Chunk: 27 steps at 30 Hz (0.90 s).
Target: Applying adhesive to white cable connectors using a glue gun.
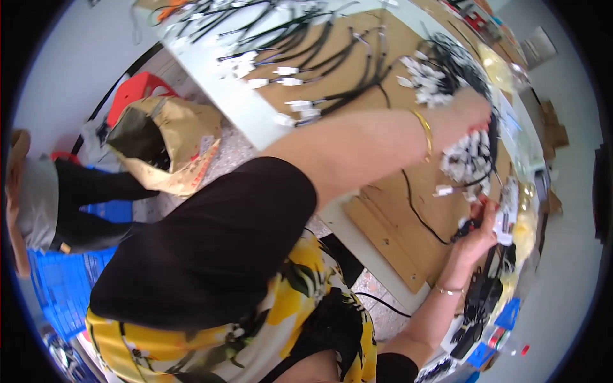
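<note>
My left forearm reaches across my front; left hand out past my right one, blurred, finger pose unclear. Right forearm angles up to my right hand, closer to me, fingers bent. Hands apart.

Black cables, white connectors, brown board, white counter; red stool, blue crate, gold bangle, yellow-and-white floral top.

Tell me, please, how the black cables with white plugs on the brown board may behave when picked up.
The black cables would probably bend but spring somewhat, since they lie in smooth curves. Each looks thin, so likely light. Their white plugs might snag, as several lie close together.
</note>
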Each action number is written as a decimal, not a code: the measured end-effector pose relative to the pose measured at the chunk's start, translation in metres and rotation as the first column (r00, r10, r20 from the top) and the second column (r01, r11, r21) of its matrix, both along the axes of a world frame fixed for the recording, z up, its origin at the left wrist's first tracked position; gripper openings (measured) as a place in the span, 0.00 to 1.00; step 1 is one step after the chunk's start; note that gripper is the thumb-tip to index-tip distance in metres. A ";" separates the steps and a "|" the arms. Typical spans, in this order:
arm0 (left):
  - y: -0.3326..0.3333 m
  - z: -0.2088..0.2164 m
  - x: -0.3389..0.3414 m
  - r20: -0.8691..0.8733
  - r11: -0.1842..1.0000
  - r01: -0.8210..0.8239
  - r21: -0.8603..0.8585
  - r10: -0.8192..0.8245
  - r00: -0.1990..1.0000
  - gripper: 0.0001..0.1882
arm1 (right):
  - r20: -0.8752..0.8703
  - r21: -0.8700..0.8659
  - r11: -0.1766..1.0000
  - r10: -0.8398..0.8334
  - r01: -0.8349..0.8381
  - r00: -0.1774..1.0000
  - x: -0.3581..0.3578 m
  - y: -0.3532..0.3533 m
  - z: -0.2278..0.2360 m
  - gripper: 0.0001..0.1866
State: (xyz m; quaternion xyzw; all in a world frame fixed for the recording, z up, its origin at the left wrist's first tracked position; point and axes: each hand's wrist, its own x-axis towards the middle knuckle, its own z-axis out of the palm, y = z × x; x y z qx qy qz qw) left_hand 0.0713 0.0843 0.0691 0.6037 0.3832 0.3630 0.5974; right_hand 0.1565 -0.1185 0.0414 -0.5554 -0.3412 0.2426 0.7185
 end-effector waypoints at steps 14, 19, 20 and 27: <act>-0.024 -0.006 -0.032 0.174 0.983 0.115 -0.143 -0.089 0.981 0.11 | 0.047 0.121 0.991 0.042 -0.047 0.998 0.016 0.005 0.000 0.09; -0.039 0.057 -0.030 0.638 0.990 0.120 -0.069 -0.049 0.768 0.07 | 0.002 0.103 0.993 0.051 -0.051 0.999 0.012 0.002 0.000 0.08; -0.037 0.071 -0.022 0.719 0.994 0.104 -0.026 -0.054 0.693 0.07 | -0.006 0.073 0.996 0.061 -0.060 0.998 0.016 -0.001 -0.001 0.08; -0.026 0.035 -0.020 0.384 0.999 0.014 -0.032 -0.001 0.923 0.08 | 0.023 0.112 0.990 0.079 -0.081 0.997 0.010 0.002 -0.002 0.09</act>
